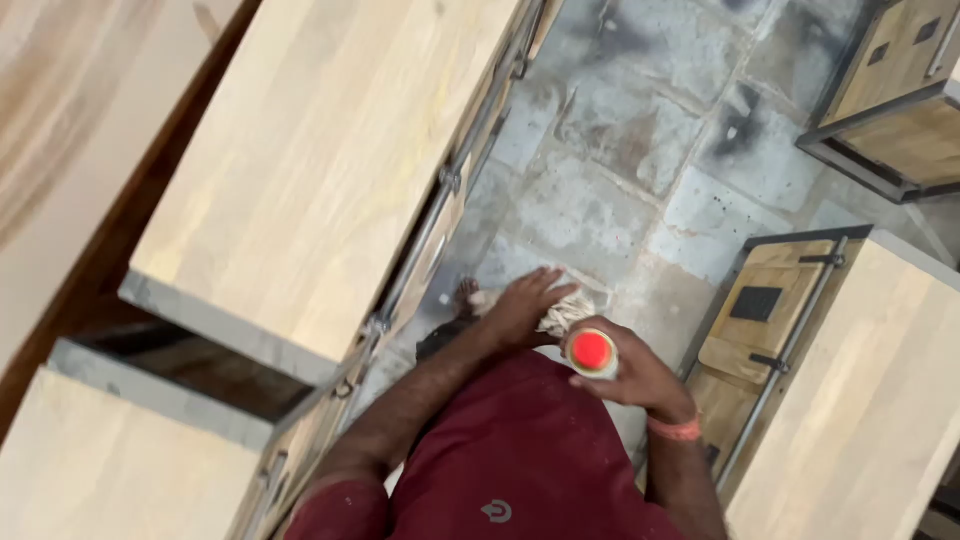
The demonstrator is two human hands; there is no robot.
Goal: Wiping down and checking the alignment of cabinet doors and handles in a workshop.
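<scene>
While the right hand (640, 378) grips a red-capped can (592, 352) and the left hand (525, 305) clutches a rag (565, 315), overspray might hit the wooden cabinet (320, 170) close by

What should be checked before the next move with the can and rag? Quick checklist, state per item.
1. Right hand grips the can with the red cap: ok, fingers wrap it.
2. Red cap on the can: ok, it sits on top; whether it is pressed fully home, cannot tell.
3. Left hand on the wad of pale rag: ok, the palm rests over it.
4. Rag wetted or dry: cannot tell.
5. Standing room between the wooden cabinet on the left side and the wooden cabinet on the right: ok, stone floor shows between them.
6. Feet placement: cannot tell, mostly hidden by the body.
</scene>
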